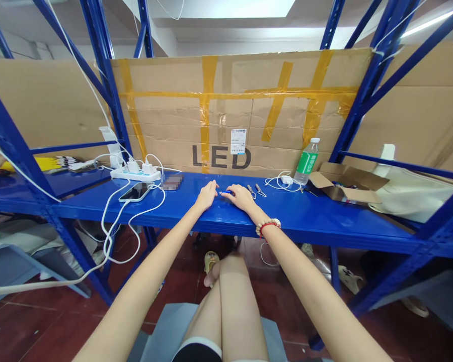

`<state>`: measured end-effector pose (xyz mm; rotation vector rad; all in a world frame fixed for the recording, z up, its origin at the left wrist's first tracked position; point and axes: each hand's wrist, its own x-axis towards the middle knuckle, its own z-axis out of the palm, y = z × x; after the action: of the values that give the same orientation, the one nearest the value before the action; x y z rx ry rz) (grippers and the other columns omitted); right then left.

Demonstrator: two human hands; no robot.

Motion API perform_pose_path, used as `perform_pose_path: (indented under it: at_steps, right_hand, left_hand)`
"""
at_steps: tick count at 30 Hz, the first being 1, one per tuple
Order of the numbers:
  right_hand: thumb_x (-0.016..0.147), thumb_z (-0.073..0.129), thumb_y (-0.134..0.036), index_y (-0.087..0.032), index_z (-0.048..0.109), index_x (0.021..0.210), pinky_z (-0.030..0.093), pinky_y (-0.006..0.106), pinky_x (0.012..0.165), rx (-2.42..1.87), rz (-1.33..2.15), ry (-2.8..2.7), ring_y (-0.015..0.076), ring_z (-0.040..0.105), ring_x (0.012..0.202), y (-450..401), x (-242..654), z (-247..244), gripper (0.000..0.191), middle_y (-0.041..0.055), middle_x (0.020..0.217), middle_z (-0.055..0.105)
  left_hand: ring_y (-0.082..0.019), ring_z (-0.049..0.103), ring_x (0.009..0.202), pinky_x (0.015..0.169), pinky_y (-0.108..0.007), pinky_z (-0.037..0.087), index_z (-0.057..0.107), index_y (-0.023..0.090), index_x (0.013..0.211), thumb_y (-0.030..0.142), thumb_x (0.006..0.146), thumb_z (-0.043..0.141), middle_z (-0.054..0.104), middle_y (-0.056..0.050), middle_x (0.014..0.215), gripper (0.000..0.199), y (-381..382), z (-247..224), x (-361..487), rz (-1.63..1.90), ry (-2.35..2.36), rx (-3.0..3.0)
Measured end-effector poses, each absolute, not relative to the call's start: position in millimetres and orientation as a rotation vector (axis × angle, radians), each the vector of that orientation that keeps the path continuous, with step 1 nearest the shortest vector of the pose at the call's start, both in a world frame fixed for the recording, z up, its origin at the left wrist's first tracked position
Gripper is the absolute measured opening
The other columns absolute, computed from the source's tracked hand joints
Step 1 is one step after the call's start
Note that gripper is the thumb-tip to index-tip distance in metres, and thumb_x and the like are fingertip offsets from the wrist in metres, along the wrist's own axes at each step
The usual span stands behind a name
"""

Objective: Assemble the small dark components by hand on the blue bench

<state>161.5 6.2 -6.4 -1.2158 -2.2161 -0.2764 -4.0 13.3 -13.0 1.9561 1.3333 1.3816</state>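
My left hand [207, 196] rests on the blue tabletop [181, 211], its fingers stretched forward and lying close together. I see nothing in it. Just to its right, my right hand [242, 198] is closed around a slim blue pen-like object [227, 192]. The object's tip points left, toward my left hand, and the rest is partly hidden by my fingers. Beyond the right hand lie two small metal pieces with wire loops, one [251, 191] next to the knuckles and another [260, 190] a little farther right.
A power strip [136, 174] with plugs and white cables stands at left, near a phone [136, 192]. At right are a coiled white cable [285, 181], a green-labelled bottle [307, 162] and an opened cardboard box [349, 183]. A cardboard panel [166, 125] closes the back between blue posts.
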Motion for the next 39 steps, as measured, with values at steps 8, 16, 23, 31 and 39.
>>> perform_pose_path:
  at_steps: [8,16,23,31,39]
  right_hand:
    - [0.086,0.047,-0.049,-0.019,0.065,0.087,0.034,0.025,0.067,-1.218,-0.273,-2.225,0.016,0.051,0.078,7.7,162.3,-7.0,0.035,0.004,0.077,0.06]
    - [0.086,0.047,-0.048,-0.019,0.064,0.086,0.034,0.024,0.068,-1.209,-0.258,-2.214,0.0154,0.052,0.078,7.8,162.3,-7.0,0.034,0.0037,0.079,0.06]
    - [0.087,0.046,-0.049,-0.019,0.063,0.083,0.034,0.024,0.066,-1.204,-0.252,-2.203,0.0151,0.051,0.076,6.8,162.0,-6.5,0.035,0.0032,0.077,0.059]
    - [0.088,0.045,-0.048,-0.019,0.062,0.083,0.034,0.023,0.066,-1.183,-0.246,-2.189,0.0143,0.051,0.074,5.6,162.2,-6.4,0.034,0.0024,0.076,0.058]
    - [0.09,0.044,-0.044,-0.019,0.061,0.086,0.035,0.023,0.068,-1.178,-0.243,-2.176,0.0143,0.053,0.079,4.9,161.9,-6.5,0.03,0.003,0.081,0.059]
  left_hand:
    - [-0.015,0.055,0.065,0.068,-0.027,0.041,0.059,0.019,0.081,0.045,0.091,0.022,0.058,-0.001,0.06,0.046,13.7,-13.6,-3.1,1.388,1.326,1.941]
    - [-0.016,0.054,0.065,0.068,-0.027,0.04,0.058,0.019,0.079,0.047,0.09,0.023,0.058,-0.001,0.061,0.046,12.6,-12.8,-2.9,1.381,1.324,1.923]
    - [-0.015,0.054,0.065,0.068,-0.027,0.04,0.058,0.019,0.078,0.046,0.091,0.023,0.058,-0.001,0.061,0.046,11.7,-12.4,-2.8,1.384,1.322,1.92]
    - [-0.016,0.054,0.065,0.067,-0.027,0.041,0.06,0.019,0.079,0.047,0.09,0.023,0.059,-0.001,0.061,0.047,12.3,-13.0,-3.2,1.382,1.322,1.922]
    - [-0.015,0.055,0.064,0.066,-0.026,0.042,0.06,0.019,0.078,0.045,0.091,0.022,0.06,-0.001,0.061,0.048,15.7,-14.9,-4.3,1.38,1.331,1.945]
